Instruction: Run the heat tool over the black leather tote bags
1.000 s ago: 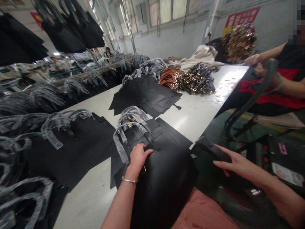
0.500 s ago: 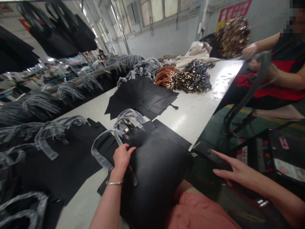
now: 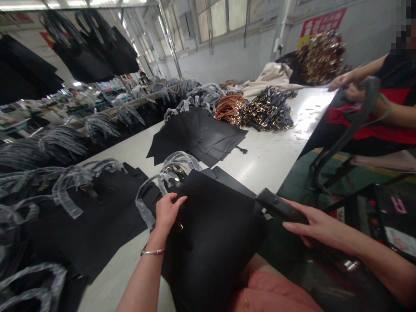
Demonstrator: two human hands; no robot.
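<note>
My left hand (image 3: 167, 212) pinches the upper left edge of a black leather-look bag (image 3: 214, 225), which is held tilted over my lap and the table edge. A clear-wrapped handle (image 3: 141, 208) loops out beside my wrist, and a small gold buckle (image 3: 180, 226) shows on a strap below my fingers. My right hand (image 3: 312, 223) wraps around a black hand-held tool (image 3: 276, 204) with a blunt, flat front end. That end is at the bag's right edge; whether they touch I cannot tell. The tool's rear is dark and blurred.
More black bags (image 3: 94, 221) with wrapped handles lie at left on the white table (image 3: 253, 167). Farther back are fanned black bags (image 3: 195, 132), brown straps (image 3: 230, 107) and black straps with gold buckles (image 3: 268, 110). A co-worker (image 3: 386, 108) sits at right by a dark curved tube (image 3: 355, 117).
The bag's upper edge has risen and tilted, covering more of the pieces behind it. My right hand has brought the tool leftward and slightly up, closer to the bag. My left hand keeps its grip.
</note>
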